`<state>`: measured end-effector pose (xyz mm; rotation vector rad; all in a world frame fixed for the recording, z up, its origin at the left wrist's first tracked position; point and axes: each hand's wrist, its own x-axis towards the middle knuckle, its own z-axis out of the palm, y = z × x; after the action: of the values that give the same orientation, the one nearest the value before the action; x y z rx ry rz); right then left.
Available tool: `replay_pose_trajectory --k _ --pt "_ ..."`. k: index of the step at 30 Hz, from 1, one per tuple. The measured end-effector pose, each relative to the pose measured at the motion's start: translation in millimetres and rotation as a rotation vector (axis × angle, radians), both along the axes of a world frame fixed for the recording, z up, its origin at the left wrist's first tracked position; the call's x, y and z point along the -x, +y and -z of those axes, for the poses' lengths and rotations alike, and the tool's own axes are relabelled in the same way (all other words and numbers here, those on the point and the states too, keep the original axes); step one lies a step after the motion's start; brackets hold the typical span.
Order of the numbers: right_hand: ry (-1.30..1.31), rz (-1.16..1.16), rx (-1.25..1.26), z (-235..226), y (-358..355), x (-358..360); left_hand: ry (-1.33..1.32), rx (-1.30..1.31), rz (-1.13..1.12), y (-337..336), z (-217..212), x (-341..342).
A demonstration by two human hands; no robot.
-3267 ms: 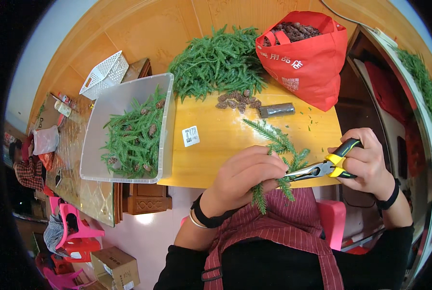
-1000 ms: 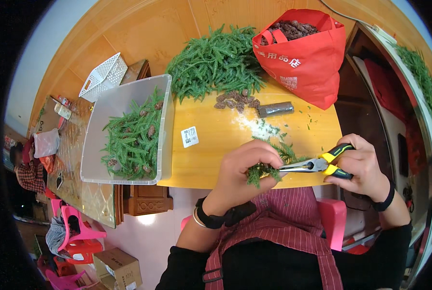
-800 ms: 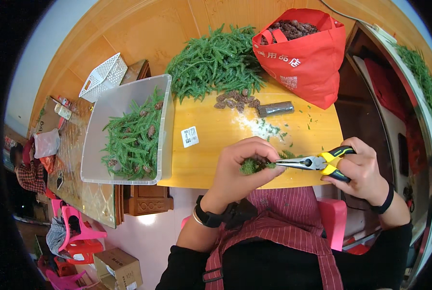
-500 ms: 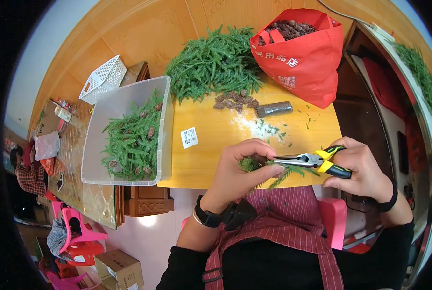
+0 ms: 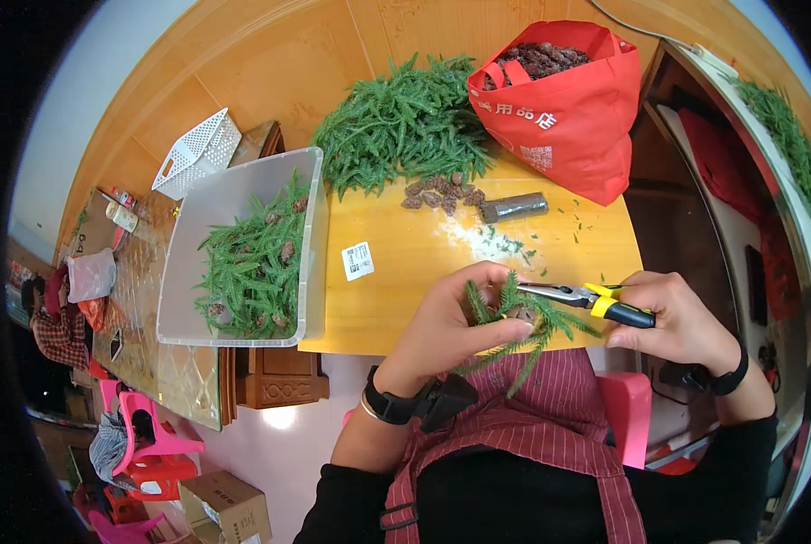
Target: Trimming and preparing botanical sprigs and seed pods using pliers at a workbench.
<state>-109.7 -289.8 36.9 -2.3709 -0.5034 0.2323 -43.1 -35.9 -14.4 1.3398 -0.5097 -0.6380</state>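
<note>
In my left hand (image 5: 437,313) is a green artificial pine sprig (image 5: 559,322), pinched between thumb and fingers above the table's near edge. Its needled twigs fan out past the thumb, and something brown, like a small pine cone, shows at its middle. My right hand (image 5: 682,313) grips long-nose pliers (image 5: 625,313) with yellow and black handles. Their jaws point left and reach the sprig's upper side; whether they clamp on it I cannot tell. Farther back lie loose pine cones (image 5: 441,192), a dark bar-shaped bundle (image 5: 514,208) and white powder with green clippings (image 5: 491,243).
A clear plastic bin (image 5: 310,272) with sprigs and cones stands at left. Behind are a heap of green sprigs (image 5: 401,127) and a red bag (image 5: 568,127) of pine cones. A white label (image 5: 357,261) lies on the yellow table (image 5: 378,317). Another person (image 5: 56,326) sits far left.
The sprig has turned in my left hand, so its twigs now spread upward and toward me, with the brown middle showing. The pliers' jaws have shifted slightly, and their handles look closer together.
</note>
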Motion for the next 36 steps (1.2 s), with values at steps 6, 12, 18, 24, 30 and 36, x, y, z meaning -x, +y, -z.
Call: replay_pose_trajectory --k 6,12,18,24,30,36 --pt "0.171 0.151 -0.348 7 -5 4 0.018 0.161 -0.125 -1 6 0" --pt "0.246 0.272 -0.467 13 -9 5 -0.013 0.147 -0.23 6 2 -1" --pt "0.075 0.287 -0.59 22 -4 10 -0.356 0.059 -0.468 37 -17 -8" --pt "0.044 0.265 -0.614 29 -10 11 -0.592 0.083 -0.74 102 -86 -13" --pt "0.055 0.245 -0.654 40 -15 5 -0.521 -0.211 -0.983 184 -111 -29" --pt "0.101 0.268 -0.686 40 -20 10 -0.261 -0.407 -0.899 239 -113 -47"
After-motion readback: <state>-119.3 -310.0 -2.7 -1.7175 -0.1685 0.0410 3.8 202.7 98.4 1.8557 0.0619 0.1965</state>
